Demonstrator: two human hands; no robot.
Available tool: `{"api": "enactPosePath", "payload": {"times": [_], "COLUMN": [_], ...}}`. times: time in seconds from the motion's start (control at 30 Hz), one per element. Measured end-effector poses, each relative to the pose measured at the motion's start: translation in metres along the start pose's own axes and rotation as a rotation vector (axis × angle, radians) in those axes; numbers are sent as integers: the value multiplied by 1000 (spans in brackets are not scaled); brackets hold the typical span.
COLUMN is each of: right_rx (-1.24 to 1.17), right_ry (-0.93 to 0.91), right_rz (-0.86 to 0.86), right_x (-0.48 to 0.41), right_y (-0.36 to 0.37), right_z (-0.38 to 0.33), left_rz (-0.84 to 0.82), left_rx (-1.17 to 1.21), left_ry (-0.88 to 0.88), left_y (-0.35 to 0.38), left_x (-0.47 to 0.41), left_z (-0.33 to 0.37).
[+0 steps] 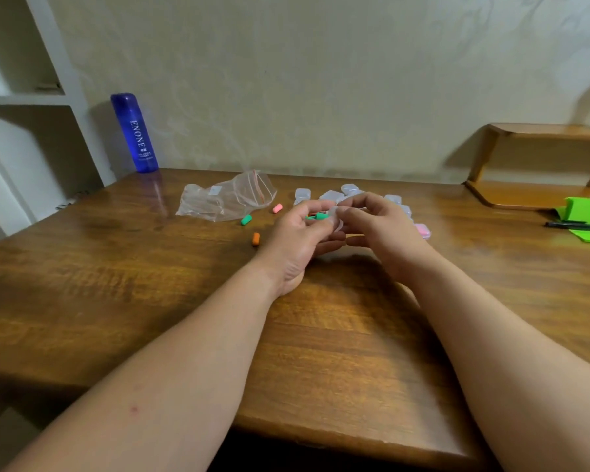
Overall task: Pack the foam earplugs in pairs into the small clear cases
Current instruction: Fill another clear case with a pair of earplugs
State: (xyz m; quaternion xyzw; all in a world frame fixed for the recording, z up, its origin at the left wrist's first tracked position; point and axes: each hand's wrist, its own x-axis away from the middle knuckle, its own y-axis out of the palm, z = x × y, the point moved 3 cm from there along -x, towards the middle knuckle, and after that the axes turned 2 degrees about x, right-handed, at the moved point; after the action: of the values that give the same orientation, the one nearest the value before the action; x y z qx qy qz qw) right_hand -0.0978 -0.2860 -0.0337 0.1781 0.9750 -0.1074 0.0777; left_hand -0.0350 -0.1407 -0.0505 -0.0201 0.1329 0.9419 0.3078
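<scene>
Green earplug (317, 217) lies pinched in left hand (298, 241), just beside clear case (336, 218) pinched by right hand (377, 228).

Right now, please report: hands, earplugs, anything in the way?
Left hand pinches green foam earplug. Right hand holds small clear plastic case. Loose on wooden table: pink earplug, second green earplug, orange earplug. Nothing blocking.

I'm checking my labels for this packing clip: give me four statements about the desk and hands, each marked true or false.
1. The pink earplug, orange earplug and loose green earplug lie on the table. True.
2. The blue bottle lies on its side. False: it stands upright.
3. The left hand pinches a second green earplug. True.
4. The black pen lies beside the bottle. False: it lies on the green sheet, far right.
</scene>
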Motion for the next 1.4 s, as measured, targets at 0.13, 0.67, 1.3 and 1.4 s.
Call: {"api": "enactPosePath", "payload": {"times": [0.13,0.67,1.3,1.4], "right_rx": [-17,-88,-40,-13], "right_ry": [-2,95,-4,-36], "right_rz": [-22,-65,-84,-99], "right_x": [0,5,-1,-1], "right_y": [-6,3,13,15], "right_z": [2,11,4,-3], "left_rz": [-34,-32,32,39], "left_rx": [-63,-55,-42,-43], "left_ry": [3,-27,-48,-25], "left_y": [0,-4,-8,-7], "left_x": [-1,5,12,11], "left_z": [-3,-5,8,11]}}
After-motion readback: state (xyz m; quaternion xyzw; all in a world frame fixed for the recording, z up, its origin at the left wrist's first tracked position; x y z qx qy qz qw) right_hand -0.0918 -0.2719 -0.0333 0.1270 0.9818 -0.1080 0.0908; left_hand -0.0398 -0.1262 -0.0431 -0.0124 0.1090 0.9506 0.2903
